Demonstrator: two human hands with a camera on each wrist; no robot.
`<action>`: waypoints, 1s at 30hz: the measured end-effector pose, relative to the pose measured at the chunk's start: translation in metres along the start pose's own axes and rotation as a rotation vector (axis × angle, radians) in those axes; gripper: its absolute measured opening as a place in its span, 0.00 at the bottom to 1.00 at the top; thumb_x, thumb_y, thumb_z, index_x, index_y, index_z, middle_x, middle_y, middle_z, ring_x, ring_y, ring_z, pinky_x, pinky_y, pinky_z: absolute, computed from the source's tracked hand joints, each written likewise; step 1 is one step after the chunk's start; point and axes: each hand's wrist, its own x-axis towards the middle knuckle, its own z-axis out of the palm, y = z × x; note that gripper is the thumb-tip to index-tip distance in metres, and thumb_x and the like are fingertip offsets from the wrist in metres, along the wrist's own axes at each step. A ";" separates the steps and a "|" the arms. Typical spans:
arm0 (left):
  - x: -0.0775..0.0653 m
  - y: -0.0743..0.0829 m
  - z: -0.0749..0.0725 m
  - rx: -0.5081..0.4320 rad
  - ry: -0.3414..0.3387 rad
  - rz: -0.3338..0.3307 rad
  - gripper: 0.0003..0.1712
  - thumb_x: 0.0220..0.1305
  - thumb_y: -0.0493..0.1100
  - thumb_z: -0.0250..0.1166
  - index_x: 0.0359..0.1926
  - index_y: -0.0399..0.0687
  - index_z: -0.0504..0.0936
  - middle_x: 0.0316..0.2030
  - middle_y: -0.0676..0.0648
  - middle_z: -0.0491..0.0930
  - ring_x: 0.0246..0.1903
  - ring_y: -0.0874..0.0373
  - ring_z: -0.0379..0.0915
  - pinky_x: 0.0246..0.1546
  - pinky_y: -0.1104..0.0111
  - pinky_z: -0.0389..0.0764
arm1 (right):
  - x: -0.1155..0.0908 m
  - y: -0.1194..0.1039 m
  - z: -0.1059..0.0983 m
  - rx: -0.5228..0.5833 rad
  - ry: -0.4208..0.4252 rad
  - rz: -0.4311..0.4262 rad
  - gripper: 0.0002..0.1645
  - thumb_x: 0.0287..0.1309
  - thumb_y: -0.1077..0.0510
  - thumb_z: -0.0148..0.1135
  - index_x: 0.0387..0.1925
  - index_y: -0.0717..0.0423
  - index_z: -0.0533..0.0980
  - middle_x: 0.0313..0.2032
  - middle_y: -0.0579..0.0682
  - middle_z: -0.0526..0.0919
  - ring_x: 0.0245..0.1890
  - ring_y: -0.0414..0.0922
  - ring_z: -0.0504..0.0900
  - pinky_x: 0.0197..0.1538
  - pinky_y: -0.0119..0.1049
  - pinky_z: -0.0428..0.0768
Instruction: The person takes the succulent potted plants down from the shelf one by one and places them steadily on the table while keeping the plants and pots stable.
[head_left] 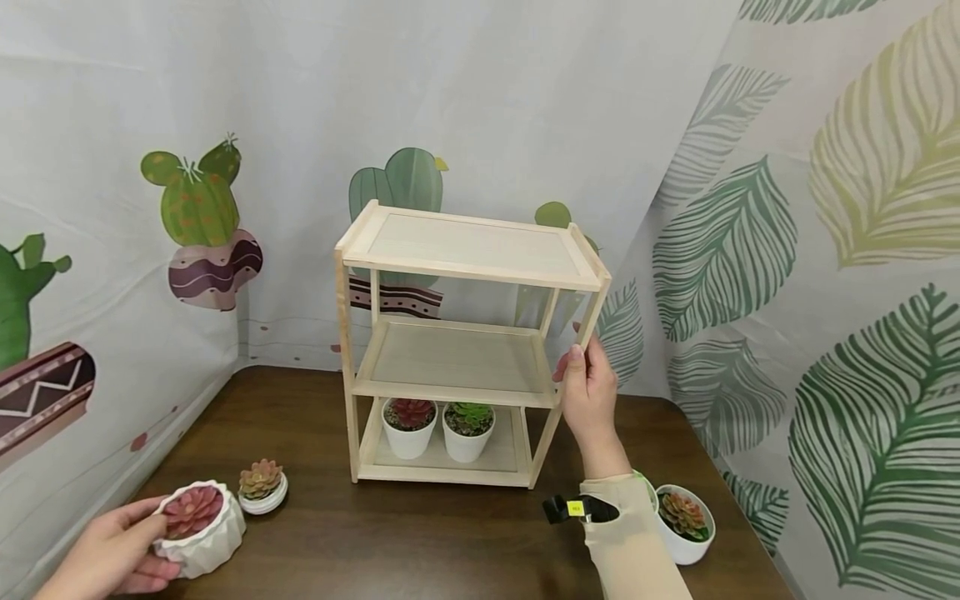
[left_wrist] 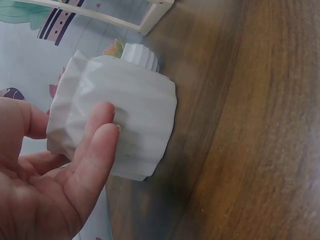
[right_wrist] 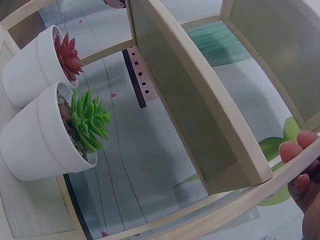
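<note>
At the lower left of the head view my left hand (head_left: 108, 548) grips a white faceted pot (head_left: 213, 546) by its left side, thumb at the rim. A dusky red succulent (head_left: 192, 510) fills this pot. Whether the pot's base touches the table cannot be told. My right hand (head_left: 590, 392) holds the right front post of a three-tier wooden shelf (head_left: 450, 390), its fingertips (right_wrist: 290, 151) around the post in the right wrist view. On the bottom tier stand two round white pots, one with a red succulent (head_left: 412, 413), the other with a green succulent (right_wrist: 89, 120).
A small ribbed white pot (head_left: 264, 500) with an orange-pink succulent stands just beyond the left hand's pot. Beside my right forearm is another white potted succulent (head_left: 686, 525), partly hidden by the sleeve. Printed curtains border the brown table (head_left: 360, 542) behind and on both sides.
</note>
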 end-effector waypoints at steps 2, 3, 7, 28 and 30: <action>0.000 0.000 0.000 -0.002 -0.001 -0.004 0.36 0.81 0.43 0.40 0.73 0.18 0.42 0.29 0.43 0.85 0.27 0.50 0.88 0.33 0.55 0.89 | 0.000 0.000 0.000 -0.002 -0.001 -0.004 0.17 0.73 0.72 0.49 0.59 0.70 0.74 0.21 0.65 0.77 0.20 0.59 0.78 0.32 0.23 0.73; 0.000 -0.001 -0.001 -0.005 -0.002 -0.007 0.36 0.81 0.43 0.40 0.73 0.18 0.42 0.29 0.43 0.85 0.28 0.50 0.88 0.33 0.55 0.89 | 0.000 0.000 0.000 -0.002 -0.001 -0.006 0.17 0.73 0.72 0.49 0.59 0.70 0.74 0.21 0.65 0.77 0.20 0.59 0.78 0.31 0.23 0.72; 0.001 -0.001 -0.001 -0.020 -0.007 -0.030 0.38 0.81 0.45 0.40 0.75 0.21 0.38 0.30 0.43 0.85 0.28 0.50 0.88 0.34 0.55 0.89 | 0.000 0.000 0.001 -0.006 -0.002 -0.021 0.18 0.73 0.72 0.49 0.60 0.70 0.74 0.22 0.65 0.78 0.20 0.59 0.79 0.30 0.22 0.73; -0.002 0.002 -0.025 0.121 -0.020 -0.132 0.39 0.82 0.51 0.38 0.76 0.22 0.44 0.56 0.21 0.74 0.38 0.51 0.87 0.38 0.53 0.87 | -0.002 -0.004 0.000 -0.017 0.008 -0.017 0.19 0.72 0.73 0.50 0.61 0.71 0.74 0.21 0.63 0.77 0.19 0.58 0.79 0.28 0.22 0.71; -0.005 0.006 -0.029 0.176 -0.016 -0.109 0.38 0.82 0.51 0.37 0.75 0.22 0.46 0.59 0.20 0.72 0.41 0.49 0.87 0.38 0.52 0.87 | -0.001 -0.003 0.000 -0.016 0.012 -0.023 0.19 0.72 0.74 0.50 0.60 0.71 0.74 0.21 0.63 0.77 0.19 0.58 0.78 0.28 0.22 0.71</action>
